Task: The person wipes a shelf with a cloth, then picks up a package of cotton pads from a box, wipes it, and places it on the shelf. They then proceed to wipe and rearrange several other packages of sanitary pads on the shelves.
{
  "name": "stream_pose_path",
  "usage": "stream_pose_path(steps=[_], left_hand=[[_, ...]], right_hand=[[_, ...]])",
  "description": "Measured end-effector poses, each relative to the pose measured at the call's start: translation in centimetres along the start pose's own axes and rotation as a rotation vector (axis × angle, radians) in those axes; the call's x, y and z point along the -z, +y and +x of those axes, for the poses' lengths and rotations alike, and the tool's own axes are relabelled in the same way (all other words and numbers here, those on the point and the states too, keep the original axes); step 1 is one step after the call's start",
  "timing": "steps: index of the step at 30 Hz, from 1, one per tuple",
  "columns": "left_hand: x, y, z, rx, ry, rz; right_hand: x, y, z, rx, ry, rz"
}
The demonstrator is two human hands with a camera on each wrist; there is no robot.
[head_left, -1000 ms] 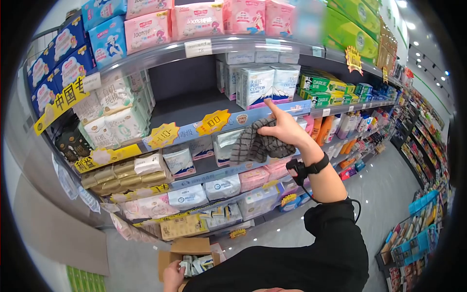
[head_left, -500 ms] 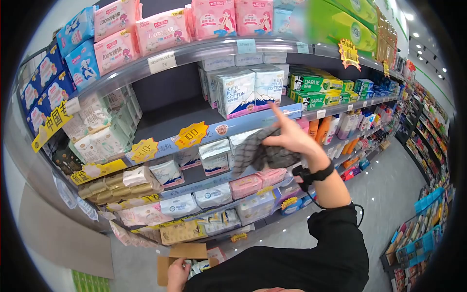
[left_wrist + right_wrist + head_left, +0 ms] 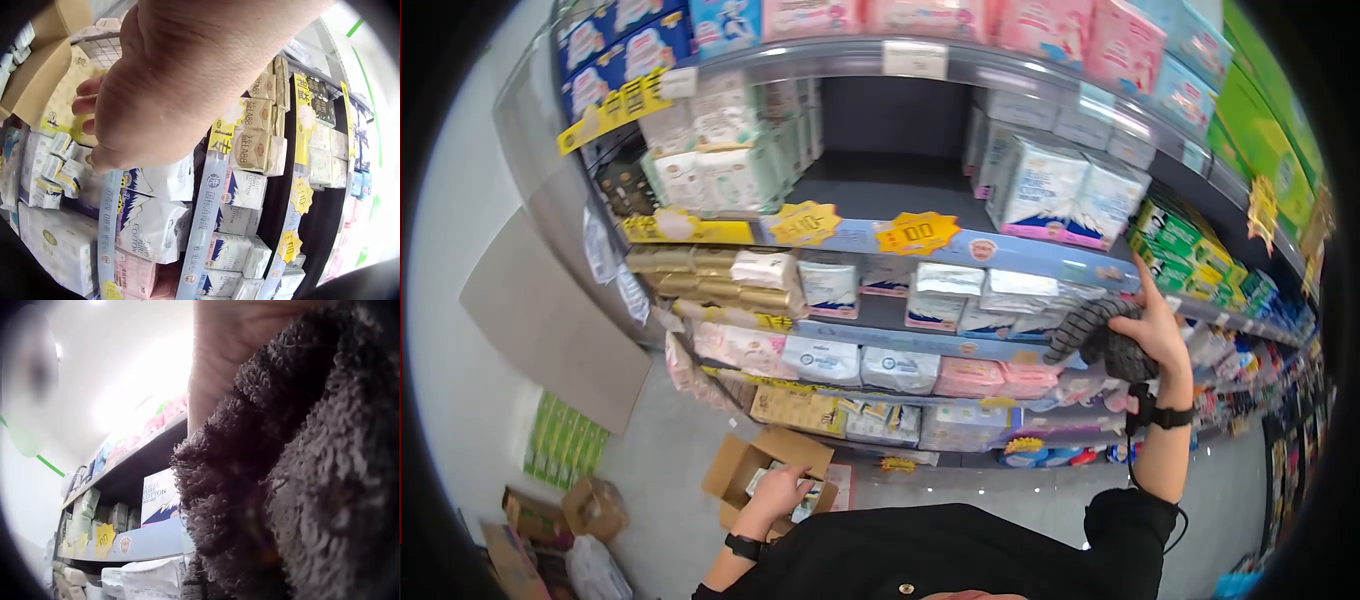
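Note:
My right hand (image 3: pixel 1157 330) grips a dark grey checked towel (image 3: pixel 1080 326) at the right of the head view. Its index finger points up to the blue front strip (image 3: pixel 1050 262) of the shelf, just below white "Pure Cotton" packs (image 3: pixel 1045 185). In the right wrist view the looped pile of the towel (image 3: pixel 337 487) fills the right side. Low down, my left hand (image 3: pixel 778 490) is over an open cardboard box (image 3: pixel 735 462) with small packs inside. In the left wrist view the left hand (image 3: pixel 156 94) has loosely bent fingers, with no pack seen between them.
Shelves hold gold packs (image 3: pixel 710 285), pink packs (image 3: pixel 970 377) and green Darlie toothpaste boxes (image 3: pixel 1175 240). A grey panel (image 3: pixel 550 310) leans at the left wall. Green boxes (image 3: pixel 565 440), a brown carton (image 3: pixel 595 508) and a white bag (image 3: pixel 595 570) stand on the floor.
The head view has swung left, so the shelves sit further right in it. The right hand keeps the towel near the shelf's front strip. The left hand stays at the box.

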State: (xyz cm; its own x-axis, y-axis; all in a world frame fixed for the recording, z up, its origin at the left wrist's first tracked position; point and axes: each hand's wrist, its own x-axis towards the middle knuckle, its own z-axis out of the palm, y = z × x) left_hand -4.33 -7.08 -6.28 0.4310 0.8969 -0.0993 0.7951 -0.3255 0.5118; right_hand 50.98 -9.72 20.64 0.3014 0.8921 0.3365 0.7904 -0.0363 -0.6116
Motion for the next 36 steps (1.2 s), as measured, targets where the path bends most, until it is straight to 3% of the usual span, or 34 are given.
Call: stream_pose_path(steps=[2,5,6,8,9,11,12,14,16,19,20,22,24,26,27,28,30,34,36], left_hand=[[0.1,-0.3,-0.1,-0.040,0.063,0.015],[0.3,-1.0,-0.7,0.026,0.121,-0.083],[1.4,-0.2,-0.7,0.061,0.072,-0.136],[2.2,0.5,-0.5,0.078,0.140,-0.485],[2.7,0.5,0.0,0.081,0.135,-0.486],[3.7,0.9,2.0,-0.048,0.011,-1.062],[5.0,2.1,2.9,-0.069,0.007,-1.057],[8.0,5.4,3.8,-0.226,-0.101,-1.464],[6.3,3.9,5.4,-0.286,-0.230,-1.603],[4.0,3.7,6.4,-0.155,-0.037,-1.420],[3.9,3.6,6.6,-0.161,-0.036,-1.418],[4.6,4.5,6.4,0.087,0.011,-1.654],[4.5,5.5,6.6,0.108,0.037,-1.687],[3.4,5.5,6.7,0.082,-0.104,-1.629],[3.4,5.2,6.6,0.107,-0.239,-1.556],[4.5,5.0,6.6,0.104,-0.230,-1.560],[7.1,4.1,6.3,-0.039,-0.738,-1.466],[8.0,1.3,6.3,-0.127,-0.639,-1.091],[7.5,-1.1,6.1,-0.109,-0.581,-1.129]], right_hand=[[1.3,-2.5,-1.6,-0.087,-0.054,0.228],[1.0,-2.7,-3.5,0.185,-0.039,0.337],[-0.3,-4.2,-4.2,0.121,-0.058,0.500],[-4.3,-6.5,-4.7,0.238,-0.097,0.480],[-6.8,-8.1,-4.9,0.303,-0.141,0.423],[-12.4,-10.6,-4.8,0.505,-0.233,0.341],[-15.7,-11.1,-4.8,0.577,-0.283,0.347],[-21.2,-12.8,-5.4,0.575,-0.518,0.484],[-25.6,-14.6,-6.3,0.587,-0.634,0.601],[-29.4,-15.8,-7.3,0.570,-0.787,0.701],[-29.9,-15.7,-7.9,0.566,-0.737,0.672],[-30.3,-15.3,-9.0,0.539,-0.681,0.575],[-31.1,-15.0,-9.8,0.527,-0.672,0.525],[-32.5,-14.6,-10.0,0.385,-0.632,0.481],[-32.6,-14.6,-9.6,0.406,-0.565,0.476],[-32.6,-14.1,-9.0,0.414,-0.570,0.474],[-32.4,-12.8,-7.8,0.167,-0.800,0.637],[-27.7,-13.4,-6.3,0.186,-0.778,0.628],[-23.2,-14.9,-4.8,0.268,-0.699,0.663]])
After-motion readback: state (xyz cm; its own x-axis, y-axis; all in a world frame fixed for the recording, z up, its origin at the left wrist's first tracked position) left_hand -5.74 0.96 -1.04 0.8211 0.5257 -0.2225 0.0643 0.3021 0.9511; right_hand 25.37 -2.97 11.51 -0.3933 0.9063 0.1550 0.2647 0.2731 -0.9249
